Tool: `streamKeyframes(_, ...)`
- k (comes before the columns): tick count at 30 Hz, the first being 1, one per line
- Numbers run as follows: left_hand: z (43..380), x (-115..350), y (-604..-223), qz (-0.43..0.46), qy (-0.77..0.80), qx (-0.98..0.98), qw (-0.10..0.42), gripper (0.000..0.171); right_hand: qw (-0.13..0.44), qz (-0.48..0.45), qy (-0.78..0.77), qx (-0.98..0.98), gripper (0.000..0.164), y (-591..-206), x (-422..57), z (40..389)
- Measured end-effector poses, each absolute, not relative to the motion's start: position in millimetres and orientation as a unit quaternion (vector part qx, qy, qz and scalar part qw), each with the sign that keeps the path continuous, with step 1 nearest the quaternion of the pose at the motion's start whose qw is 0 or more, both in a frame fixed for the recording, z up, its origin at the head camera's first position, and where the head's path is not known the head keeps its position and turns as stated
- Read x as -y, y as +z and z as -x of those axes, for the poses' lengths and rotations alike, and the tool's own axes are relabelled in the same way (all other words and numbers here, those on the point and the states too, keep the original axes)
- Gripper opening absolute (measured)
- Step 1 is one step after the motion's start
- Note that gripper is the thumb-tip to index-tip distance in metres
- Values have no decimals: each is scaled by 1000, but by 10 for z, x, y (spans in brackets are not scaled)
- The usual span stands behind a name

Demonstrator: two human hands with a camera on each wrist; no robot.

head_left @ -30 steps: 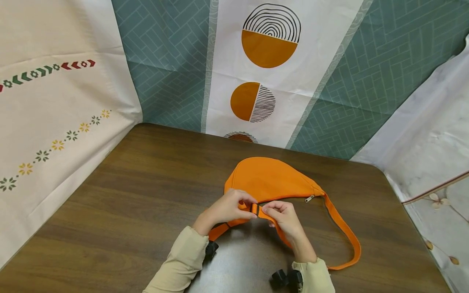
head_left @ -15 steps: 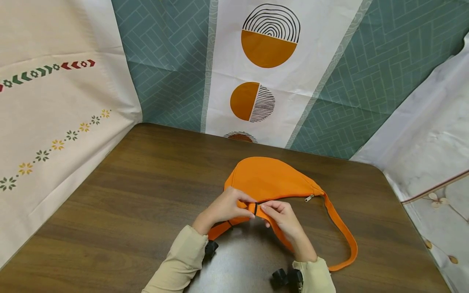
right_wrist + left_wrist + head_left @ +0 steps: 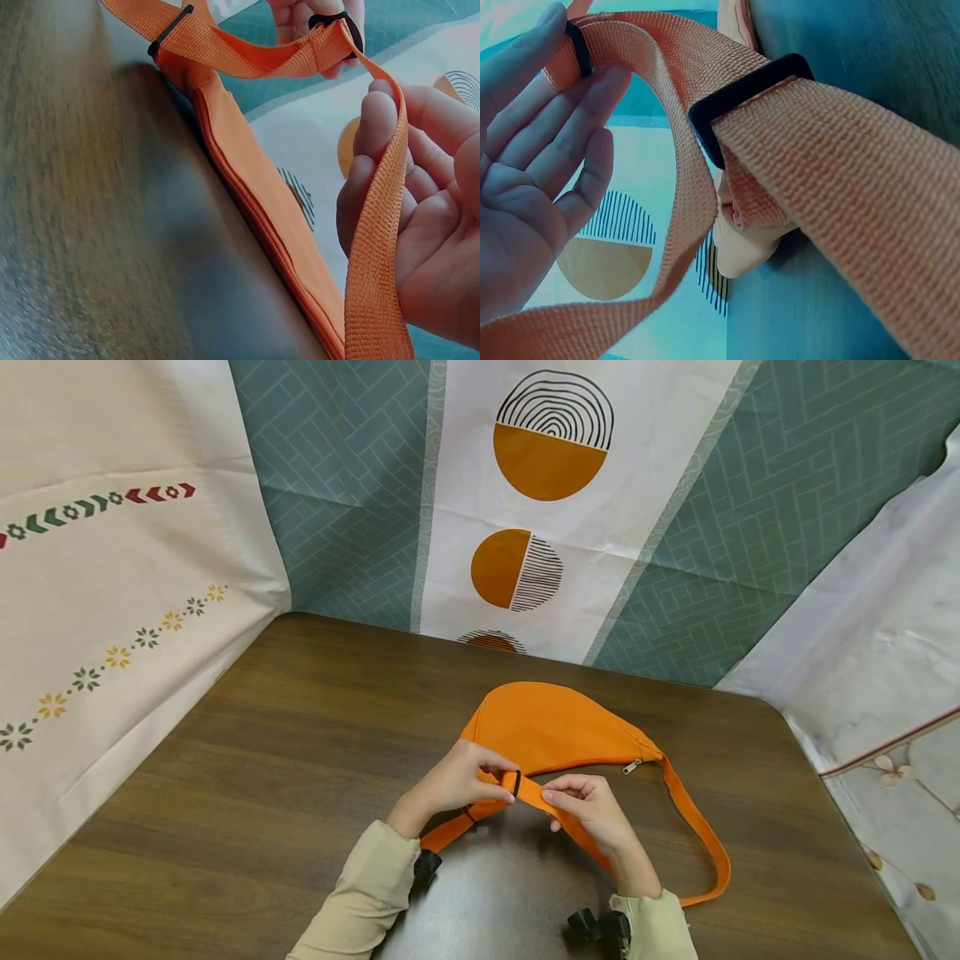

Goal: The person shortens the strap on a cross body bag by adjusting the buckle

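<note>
An orange waist bag [image 3: 558, 722] lies on the table, its strap [image 3: 379, 247] looping toward the person. Thumb and fingers of the left hand [image 3: 457, 783] pinch the strap at a black slider buckle [image 3: 517, 783], also seen at the fingertips in the left wrist view. A short way to the right, the right hand [image 3: 595, 814] pinches the strap between thumb and fingers. Between the two hands a short stretch of strap runs fairly straight. A second black buckle [image 3: 750, 91] sits on the strap below the left hand, close to the bag's end.
A silver zipper pull [image 3: 633, 767] hangs at the bag's right end. From there another strap length [image 3: 705, 827] curves over the brown wooden table [image 3: 247, 785] and passes behind the right sleeve. Patterned cloths [image 3: 345, 502] hang behind and at both sides. Black wrist cameras [image 3: 426, 867] sit on the sleeves.
The hands have drawn apart: the left a little left with the slider buckle, the right a little right and nearer the person. More strap shows between them. The bag stays put.
</note>
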State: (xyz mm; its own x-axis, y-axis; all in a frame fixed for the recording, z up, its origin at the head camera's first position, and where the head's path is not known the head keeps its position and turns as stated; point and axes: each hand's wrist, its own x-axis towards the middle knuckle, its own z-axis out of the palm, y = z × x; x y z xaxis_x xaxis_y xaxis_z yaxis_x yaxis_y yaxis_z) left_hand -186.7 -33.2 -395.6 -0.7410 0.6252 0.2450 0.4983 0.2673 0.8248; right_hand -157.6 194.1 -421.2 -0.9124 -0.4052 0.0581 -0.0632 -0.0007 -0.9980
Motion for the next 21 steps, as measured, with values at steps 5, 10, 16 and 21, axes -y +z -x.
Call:
streamKeyframes(5,1857,341,-3960,-348,499,-790,82,30,117,172,-700,-683,24,-4229,-1912,1573)
streamKeyframes(10,1849,326,-3966,-341,505,-786,99,30,114,176,-706,-676,24,-4226,-1890,1568)
streamKeyframes(16,1840,257,-3993,-357,504,-780,104,28,118,174,-716,-666,22,-4220,-1829,1577)
streamKeyframes(21,1826,201,-3992,-382,479,-786,91,26,129,172,-730,-649,9,-4223,-1779,1575)
